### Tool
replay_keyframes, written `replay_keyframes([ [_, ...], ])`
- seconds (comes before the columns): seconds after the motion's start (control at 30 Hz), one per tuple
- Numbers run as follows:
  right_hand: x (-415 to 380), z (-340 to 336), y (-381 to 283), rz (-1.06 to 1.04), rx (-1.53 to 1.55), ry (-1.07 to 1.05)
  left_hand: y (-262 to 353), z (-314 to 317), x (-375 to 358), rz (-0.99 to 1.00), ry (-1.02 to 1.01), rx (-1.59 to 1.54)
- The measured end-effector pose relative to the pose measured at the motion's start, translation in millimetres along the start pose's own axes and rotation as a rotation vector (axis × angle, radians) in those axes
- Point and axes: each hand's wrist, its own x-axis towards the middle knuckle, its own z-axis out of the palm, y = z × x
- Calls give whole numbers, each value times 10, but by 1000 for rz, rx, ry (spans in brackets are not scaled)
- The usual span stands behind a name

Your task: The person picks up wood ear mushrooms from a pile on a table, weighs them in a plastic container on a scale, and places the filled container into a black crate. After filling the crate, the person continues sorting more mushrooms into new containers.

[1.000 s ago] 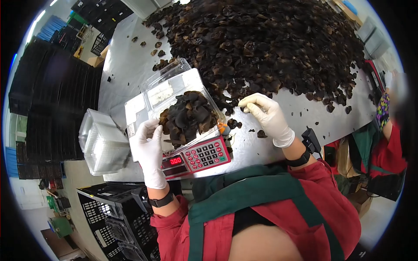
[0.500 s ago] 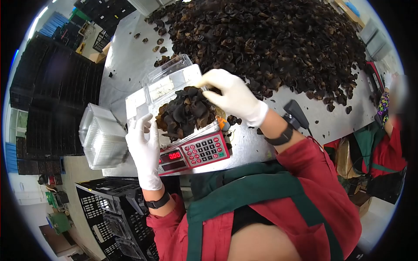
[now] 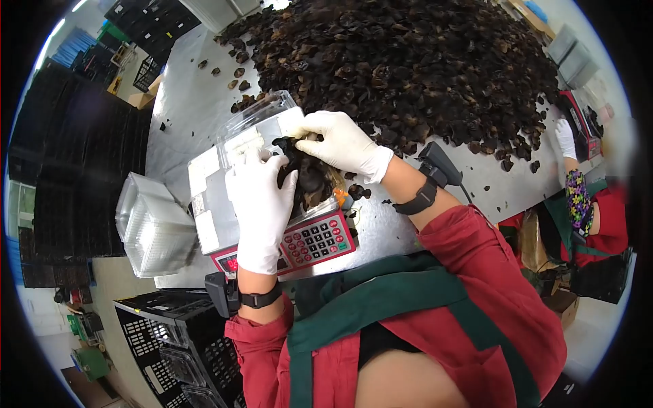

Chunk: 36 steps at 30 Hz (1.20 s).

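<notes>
In the head view, the dark fungus (image 3: 313,185) heaped on the scale (image 3: 316,243) is touched from nine o'clock by the cupped left hand (image 3: 262,200) and from one o'clock by the narrowed right hand (image 3: 341,144); whether pieces are gripped is unclear.

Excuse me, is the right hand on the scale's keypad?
No, the right hand is at the dark pieces, away from the keypad.

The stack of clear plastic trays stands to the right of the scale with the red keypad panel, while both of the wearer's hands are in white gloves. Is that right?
Not quite: in the head view, the stack of clear plastic trays stands to the left of the scale. The left hand and right hand are indeed in white gloves.
</notes>
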Motion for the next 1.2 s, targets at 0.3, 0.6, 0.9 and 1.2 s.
replay_keyframes([
  [0.3,-24,23,11,15,95,26,-40,42,-60,-112,134,-242],
  [0.6,-156,49,-278,-519,-532,57,-211,-243,-367,-397,156,-676],
  [0.9,-1253,-244,-459,-142,35,-156,431,-232,-846,-64,-213,-792],
  [1.2,-2720,-1540,-170,665,-348,23,434,-153,-1164,7,-454,-939],
])
